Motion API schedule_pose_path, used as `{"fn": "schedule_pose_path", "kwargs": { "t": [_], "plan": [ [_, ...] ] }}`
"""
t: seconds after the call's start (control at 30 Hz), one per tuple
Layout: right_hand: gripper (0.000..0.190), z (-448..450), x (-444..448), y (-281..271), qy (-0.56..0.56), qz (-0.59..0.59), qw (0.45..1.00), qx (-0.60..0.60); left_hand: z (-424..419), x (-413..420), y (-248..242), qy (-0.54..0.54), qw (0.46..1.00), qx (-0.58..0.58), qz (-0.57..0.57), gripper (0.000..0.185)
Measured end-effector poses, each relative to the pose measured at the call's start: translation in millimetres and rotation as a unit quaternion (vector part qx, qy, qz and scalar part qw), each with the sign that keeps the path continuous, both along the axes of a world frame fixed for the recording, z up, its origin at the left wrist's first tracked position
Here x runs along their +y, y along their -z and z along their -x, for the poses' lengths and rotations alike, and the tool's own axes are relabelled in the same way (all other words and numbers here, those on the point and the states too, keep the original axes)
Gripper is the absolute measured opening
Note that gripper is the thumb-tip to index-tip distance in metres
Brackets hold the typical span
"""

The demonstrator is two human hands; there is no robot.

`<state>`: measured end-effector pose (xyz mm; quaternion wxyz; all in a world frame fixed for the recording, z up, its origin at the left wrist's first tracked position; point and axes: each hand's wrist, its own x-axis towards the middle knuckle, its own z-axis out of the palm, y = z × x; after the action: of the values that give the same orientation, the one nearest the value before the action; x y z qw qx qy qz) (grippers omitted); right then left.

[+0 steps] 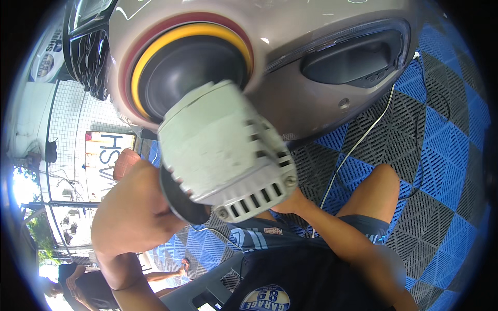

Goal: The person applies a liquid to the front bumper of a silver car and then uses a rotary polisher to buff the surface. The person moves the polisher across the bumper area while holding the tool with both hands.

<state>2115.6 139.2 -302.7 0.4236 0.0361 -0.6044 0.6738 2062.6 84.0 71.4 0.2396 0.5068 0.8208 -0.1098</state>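
Note:
A large polisher with a pale housing (210, 144) fills the middle of the view. Its round pad has a black backing (171, 70), a yellow ring (218, 31) and a dark red rim (194, 16). The pad lies against the beige-brown car bumper (330, 109) and looks blurred. At the machine's left side, my left hand (149, 198) grips its black side handle (186, 202); the fingers are partly hidden. My right hand (290, 202) holds the polisher from below, mostly covered by the vented end of the housing.
A dark lamp recess (346, 58) lies right of the pad, the black grille (87, 58) left. A white cord (360, 144) crosses the blue and black floor tiles (443, 147). Behind me stands a grey plastic seat or box (186, 297). Another person (89, 285) is at lower left.

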Motion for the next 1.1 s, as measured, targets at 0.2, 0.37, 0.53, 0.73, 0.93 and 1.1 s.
{"fn": "schedule_pose_path", "kwargs": {
  "t": [0.2,0.37,0.53,0.73,0.93,1.1],
  "plan": [
    [0.037,-25,5,0,-0.120,0.017,0.989,-0.084,-9,-23,19,-0.166,0.984,-0.014,-0.068,0.058],
    [0.045,-40,14,-15,-0.041,0.030,0.995,-0.086,-5,11,0,0.040,0.996,0.052,-0.060,0.031],
    [0.049,-32,18,-34,-0.055,0.040,0.997,-0.034,-32,40,-41,-0.068,0.996,-0.017,-0.059,0.066],
    [0.052,-30,4,-41,-0.122,0.108,0.986,-0.029,-32,57,-30,-0.042,0.995,0.065,0.058,0.072],
    [0.051,-34,22,-37,0.004,-0.033,0.998,-0.044,-45,62,-36,-0.222,0.969,0.105,0.010,0.066],
    [0.042,-21,27,-39,-0.111,0.053,0.992,-0.034,-32,36,-33,-0.169,0.977,0.038,-0.122,0.068]
  ]
}}
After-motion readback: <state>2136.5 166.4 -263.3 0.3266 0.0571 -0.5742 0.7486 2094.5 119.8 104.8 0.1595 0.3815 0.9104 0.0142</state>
